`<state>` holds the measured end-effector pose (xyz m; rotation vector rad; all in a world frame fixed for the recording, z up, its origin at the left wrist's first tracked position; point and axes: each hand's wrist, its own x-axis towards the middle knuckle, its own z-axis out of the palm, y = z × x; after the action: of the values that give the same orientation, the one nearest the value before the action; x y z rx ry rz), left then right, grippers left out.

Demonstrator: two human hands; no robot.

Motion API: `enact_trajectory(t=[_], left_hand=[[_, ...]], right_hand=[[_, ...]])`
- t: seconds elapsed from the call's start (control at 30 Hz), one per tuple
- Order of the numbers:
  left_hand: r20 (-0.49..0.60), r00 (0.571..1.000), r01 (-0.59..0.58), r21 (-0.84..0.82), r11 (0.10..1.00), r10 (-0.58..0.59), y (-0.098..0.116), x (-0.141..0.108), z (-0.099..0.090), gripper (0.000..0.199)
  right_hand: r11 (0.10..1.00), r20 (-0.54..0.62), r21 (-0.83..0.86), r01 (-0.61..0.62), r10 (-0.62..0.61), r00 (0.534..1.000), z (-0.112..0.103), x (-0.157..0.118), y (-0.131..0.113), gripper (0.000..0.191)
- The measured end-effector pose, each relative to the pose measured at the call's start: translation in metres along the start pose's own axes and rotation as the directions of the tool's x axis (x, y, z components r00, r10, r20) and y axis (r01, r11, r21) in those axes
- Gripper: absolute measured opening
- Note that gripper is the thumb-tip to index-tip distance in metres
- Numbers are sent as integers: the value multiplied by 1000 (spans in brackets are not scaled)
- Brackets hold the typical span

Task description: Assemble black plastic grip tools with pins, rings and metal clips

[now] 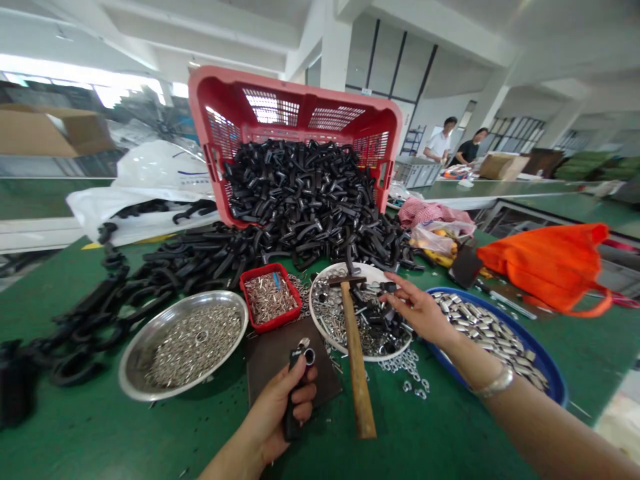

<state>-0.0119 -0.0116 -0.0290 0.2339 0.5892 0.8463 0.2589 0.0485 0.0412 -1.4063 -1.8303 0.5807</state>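
Far ahead of my fingers (pixel 400 291) I can see a large factory hall, with white concrete pillars (pixel 335 53) and heavy white ceiling beams (pixel 425 27). To the right of the fingers, there are wide windows (pixel 515 133) in the far wall. To their left, strong daylight comes through bright windows (pixel 100 83). A long green workbench (pixel 500 190) stands beyond them on the right.

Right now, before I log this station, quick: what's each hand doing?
Left hand: closed, holding a black part with a metal ring.
Right hand: open over the white plate, holding nothing.
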Motion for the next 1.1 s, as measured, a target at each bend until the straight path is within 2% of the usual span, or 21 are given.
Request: enact_trajectory(t=[0.1, 0.2, 0.27, 0.3, 0.37, 0.43, 0.53, 0.63, 0.73, 0.83, 0.93, 1.1], left_hand=[[65, 997, 52, -83, 995, -46, 3, -1, -2, 23], [141, 988, 89, -170, 981, -66, 6, -3, -4, 21], [180, 981, 114, -202, 973, -78, 7, -4, -5, 20], [193, 977, 131, -208, 969, -91, 7, -4, -5, 21], [210, 971, 159, -213, 964, -113, 7, -5, -6, 23], [227, 966, 171, -194, 966, -126, 6, -4, -8, 28], [247, 965, 129, -164, 978, -86, 5, -3, -9, 38], [241, 970, 17, -143, 990, 18, 8, -3, -9, 40], [242, 963, -107, -61, 992, 119, 11, -8, -10, 37], [285, 936, -224, 34, 974, 205, 13, -12, -12, 39], [319, 917, -282, 96, 954, 239, 14, -14, -13, 42], [280, 927, -308, 185, 933, 251, 14, -12, -12, 44]], right_hand=[[949, 132, 312, -54, 12, 991, 30, -17, -38, 35], [866, 128, 489, -102, 44, 991, 72, -33, -67, 30], [857, 73, 510, -69, 37, 997, 97, -37, -76, 30], [881, 31, 472, -31, 19, 999, 107, -38, -78, 29], [950, -70, 298, 93, -75, 995, 119, -37, -79, 24], [961, -102, 64, 270, -263, 959, 120, -36, -82, 19], [854, 39, -153, 497, -498, 866, 110, -38, -94, 27], [746, 127, -298, 596, -588, 799, 104, -50, -110, 32], [654, 93, -420, 629, -659, 747, 107, -66, -120, 30], [592, 90, -500, 632, -691, 717, 111, -76, -127, 26], [546, 123, -537, 643, -704, 700, 111, -79, -132, 22], [599, 96, -519, 610, -668, 738, 109, -76, -131, 22]])
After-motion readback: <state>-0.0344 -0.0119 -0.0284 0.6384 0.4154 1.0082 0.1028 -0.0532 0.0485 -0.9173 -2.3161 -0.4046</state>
